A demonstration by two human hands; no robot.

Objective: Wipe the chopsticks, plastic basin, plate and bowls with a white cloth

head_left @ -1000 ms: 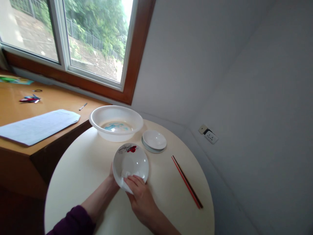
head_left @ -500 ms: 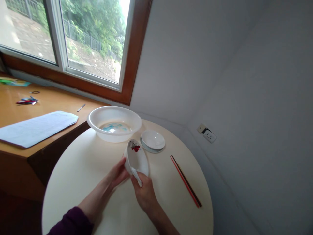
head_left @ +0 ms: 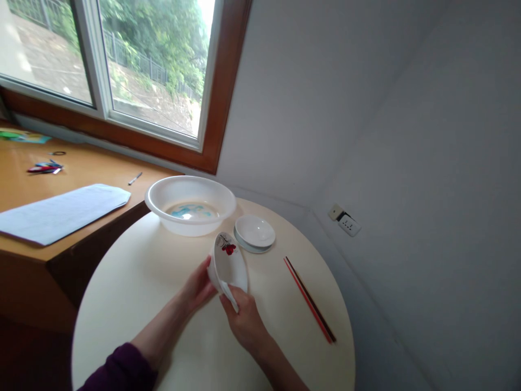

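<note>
A white bowl point(head_left: 238, 266) with a red flower and dark stems inside is tilted on its side above the round table, its hollow facing right. My left hand point(head_left: 200, 285) wraps round its outer wall from the left. At the bowl's near rim, my right hand point(head_left: 243, 317) is closed on a slim white piece point(head_left: 231, 297), which may be a folded cloth or a spoon handle; I cannot tell which. Some right-hand fingers reach inside the bowl, partly hidden. Just beyond the bowl, a small white dish point(head_left: 255, 230) rests on a pale plate point(head_left: 264, 250).
A translucent basin point(head_left: 191, 225) with a blue pattern at its bottom stands at the back of the round table point(head_left: 134, 282). Red and dark chopsticks point(head_left: 309, 298) lie at right. The wooden desk point(head_left: 87, 168) on the left bears folded pale material point(head_left: 65, 212) and a pen point(head_left: 135, 178).
The bowl has turned slightly in my hands, showing a little more of its flower. My right hand has shifted slightly right along the near rim.
</note>
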